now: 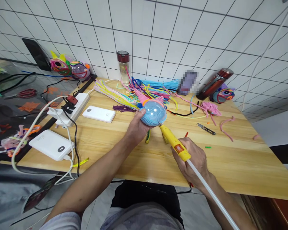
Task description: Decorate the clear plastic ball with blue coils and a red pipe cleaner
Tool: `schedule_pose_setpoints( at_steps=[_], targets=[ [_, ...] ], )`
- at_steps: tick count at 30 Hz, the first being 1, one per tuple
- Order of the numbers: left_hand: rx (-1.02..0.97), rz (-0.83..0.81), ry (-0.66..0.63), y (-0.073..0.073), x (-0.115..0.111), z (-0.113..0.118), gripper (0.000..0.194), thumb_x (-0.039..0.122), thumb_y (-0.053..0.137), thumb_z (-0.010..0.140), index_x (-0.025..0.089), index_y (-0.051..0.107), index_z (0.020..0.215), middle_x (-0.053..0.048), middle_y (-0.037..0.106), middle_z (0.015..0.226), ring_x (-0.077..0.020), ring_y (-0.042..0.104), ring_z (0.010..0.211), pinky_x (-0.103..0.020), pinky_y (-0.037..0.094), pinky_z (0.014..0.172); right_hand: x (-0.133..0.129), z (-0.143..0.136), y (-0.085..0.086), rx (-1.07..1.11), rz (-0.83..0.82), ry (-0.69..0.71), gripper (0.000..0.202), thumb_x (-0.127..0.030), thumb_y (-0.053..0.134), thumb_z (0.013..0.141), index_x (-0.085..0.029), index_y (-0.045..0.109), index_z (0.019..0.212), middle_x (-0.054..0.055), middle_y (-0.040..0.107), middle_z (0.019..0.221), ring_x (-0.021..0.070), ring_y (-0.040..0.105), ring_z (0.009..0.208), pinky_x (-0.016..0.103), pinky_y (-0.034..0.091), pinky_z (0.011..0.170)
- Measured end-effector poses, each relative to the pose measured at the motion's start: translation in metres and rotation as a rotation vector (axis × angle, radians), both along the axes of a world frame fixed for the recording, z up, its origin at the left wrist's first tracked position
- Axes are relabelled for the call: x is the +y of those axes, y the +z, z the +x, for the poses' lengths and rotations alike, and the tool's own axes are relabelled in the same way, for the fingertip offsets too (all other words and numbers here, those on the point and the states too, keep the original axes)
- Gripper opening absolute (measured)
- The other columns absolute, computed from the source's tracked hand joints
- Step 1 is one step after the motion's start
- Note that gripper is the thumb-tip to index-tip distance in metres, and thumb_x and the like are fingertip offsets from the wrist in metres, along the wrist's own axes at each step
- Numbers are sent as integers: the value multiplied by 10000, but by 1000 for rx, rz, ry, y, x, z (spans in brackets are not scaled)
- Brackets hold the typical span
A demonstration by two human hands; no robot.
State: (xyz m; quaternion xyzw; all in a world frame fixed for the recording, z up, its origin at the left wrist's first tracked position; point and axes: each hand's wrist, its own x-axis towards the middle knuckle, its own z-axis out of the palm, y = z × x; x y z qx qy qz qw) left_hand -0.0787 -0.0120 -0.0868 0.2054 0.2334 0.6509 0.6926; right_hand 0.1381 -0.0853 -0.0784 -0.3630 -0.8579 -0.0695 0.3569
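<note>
My left hand (139,128) is closed around the lower left of a clear plastic ball (154,112) with blue inside. Pink and orange pipe-cleaner trim tops the ball, and a blue bit sits at its left. A yellow hot glue gun (174,141) is gripped in my right hand (194,159), with a long white glue stick (210,191) sticking out of its back. The gun's nozzle meets or nearly meets the ball's lower right side; contact is hard to tell. Beneath the ball lies a yellow-green handled tool (148,136), partly hidden.
Bundles of pipe cleaners (117,94) lie behind the ball. White power banks (99,114) and a power strip (73,108) with cables occupy the left. Thread snips (206,128) rest at right. A glass bottle (124,68) and a leaning thermos (214,83) stand near the tiled wall.
</note>
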Motion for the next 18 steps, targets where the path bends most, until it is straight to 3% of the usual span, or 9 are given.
schedule_pose_setpoints(
  at_steps=[8, 18],
  targets=[
    [17, 20, -38, 0, 0, -1, 569, 422, 832, 839, 203, 682, 1342, -140, 762, 1332, -391, 626, 1402, -533, 607, 1077, 1, 1, -1, 18, 9, 8, 126, -101, 572, 1015, -188, 565, 1107, 51, 672, 867, 183, 652, 734, 296, 511, 659],
    [-16, -4, -46, 3, -3, -2, 494, 394, 652, 942, 169, 658, 1381, -158, 761, 1354, -385, 637, 1401, -554, 598, 1087, 0, 1, 0, 63, -24, -9, 115, -138, 570, 1030, -216, 578, 1114, 33, 682, 870, 171, 654, 708, 279, 501, 625]
  ],
)
